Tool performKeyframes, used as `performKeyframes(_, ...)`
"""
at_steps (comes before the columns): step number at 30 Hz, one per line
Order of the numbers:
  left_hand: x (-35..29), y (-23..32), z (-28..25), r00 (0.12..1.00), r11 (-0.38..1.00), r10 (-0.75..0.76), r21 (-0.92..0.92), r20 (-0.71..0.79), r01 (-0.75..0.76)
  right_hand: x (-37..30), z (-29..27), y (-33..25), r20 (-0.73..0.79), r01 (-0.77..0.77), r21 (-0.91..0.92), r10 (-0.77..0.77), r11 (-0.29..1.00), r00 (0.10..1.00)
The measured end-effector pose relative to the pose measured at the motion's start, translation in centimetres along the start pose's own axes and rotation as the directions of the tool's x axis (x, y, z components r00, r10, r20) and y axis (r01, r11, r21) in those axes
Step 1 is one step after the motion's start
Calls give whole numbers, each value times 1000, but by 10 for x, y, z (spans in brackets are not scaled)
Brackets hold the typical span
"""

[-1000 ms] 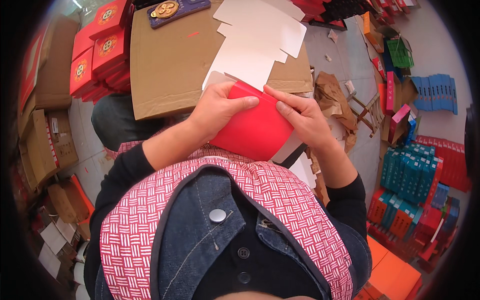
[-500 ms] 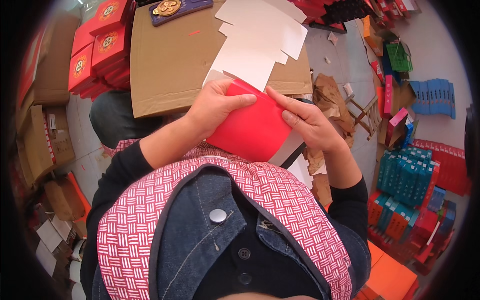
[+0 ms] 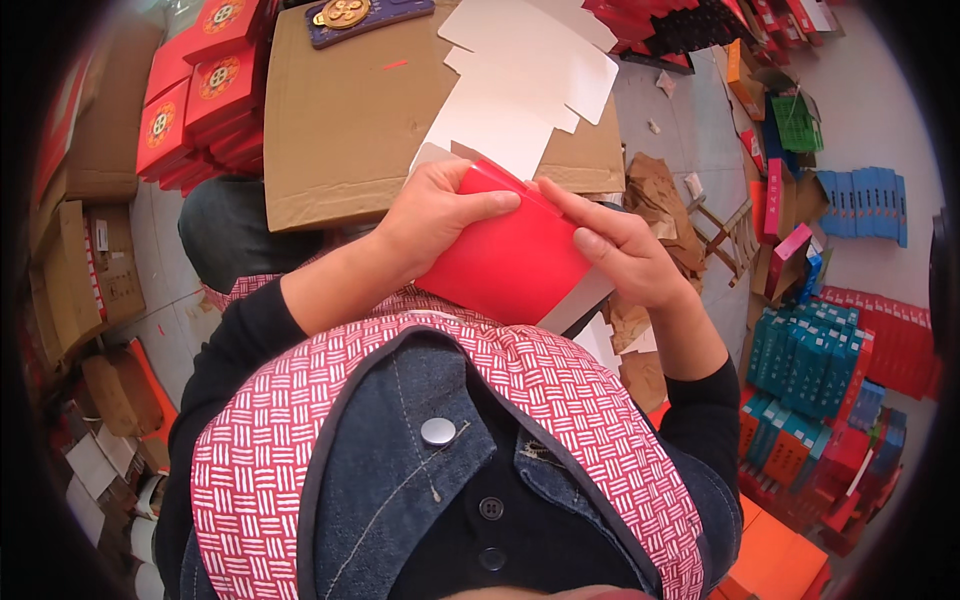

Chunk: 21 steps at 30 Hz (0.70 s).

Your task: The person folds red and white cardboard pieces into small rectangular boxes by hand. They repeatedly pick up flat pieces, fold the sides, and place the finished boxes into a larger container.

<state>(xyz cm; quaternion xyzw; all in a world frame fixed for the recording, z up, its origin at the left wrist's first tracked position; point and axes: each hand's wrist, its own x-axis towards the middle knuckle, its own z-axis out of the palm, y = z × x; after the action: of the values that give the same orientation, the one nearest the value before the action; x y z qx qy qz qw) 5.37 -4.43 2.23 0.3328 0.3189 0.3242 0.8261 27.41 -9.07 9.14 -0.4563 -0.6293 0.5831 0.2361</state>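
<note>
A red folding-box blank (image 3: 505, 262), glossy red on top with a white underside showing at its right edge, is held in front of my apron. My left hand (image 3: 430, 215) is closed on its upper left part, thumb lying across the red face and fingers behind. Along the upper right edge, my right hand (image 3: 632, 248) pinches a narrow folded flap, its fingers stretched along the crease and its thumb on the red side. White die-cut card blanks (image 3: 520, 75) lie just beyond, on a large brown cardboard box (image 3: 345, 125). What lies under the held blank is mostly hidden.
Red printed boxes (image 3: 215, 85) are stacked at the far left. A dark blue tray with a gold ornament (image 3: 342, 14) lies on the brown box's far edge. Crumpled brown paper (image 3: 655, 200) is on the floor. Teal boxes (image 3: 805, 350) and blue boxes (image 3: 862, 205) stand at the right.
My right hand has shifted slightly down and to the right along the blank's edge. The left hand keeps its hold, and the whole view has moved a little.
</note>
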Motion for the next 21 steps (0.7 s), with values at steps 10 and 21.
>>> performKeyframes(10,-3,2,1,1000,1000,-18,-11,12,18,0,-1,-2,72,35,-135,-26,990,997)
performKeyframes(21,-7,1,1,1000,999,18,30,11,-19,2,2,-9,88,85,-172,-71,981,994)
